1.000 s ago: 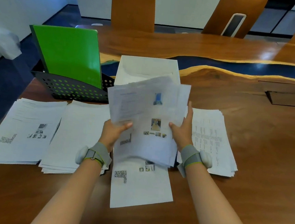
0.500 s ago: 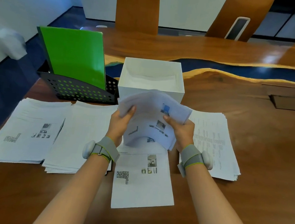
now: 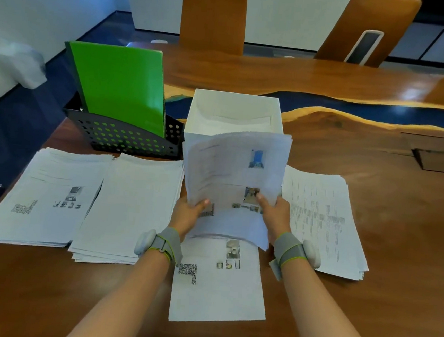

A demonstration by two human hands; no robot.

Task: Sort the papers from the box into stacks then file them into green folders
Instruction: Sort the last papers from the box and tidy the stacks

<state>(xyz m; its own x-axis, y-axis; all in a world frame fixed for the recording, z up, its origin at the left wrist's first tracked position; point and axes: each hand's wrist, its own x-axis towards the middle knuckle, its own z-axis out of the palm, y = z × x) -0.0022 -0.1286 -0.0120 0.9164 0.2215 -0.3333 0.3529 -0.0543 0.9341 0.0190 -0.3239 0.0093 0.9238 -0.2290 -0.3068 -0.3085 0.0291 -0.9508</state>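
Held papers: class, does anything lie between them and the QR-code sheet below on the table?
Nothing visible does. The left hand and right hand grip the held papers just above the QR-code sheet, whose visible face is bare.

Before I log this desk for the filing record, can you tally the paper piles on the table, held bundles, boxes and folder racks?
Paper piles on the table: 4 (far left, centre-left, centre, right)
Bundle gripped by the left hand and right hand: 1
White box: 1
Black rack: 1
Total: 7
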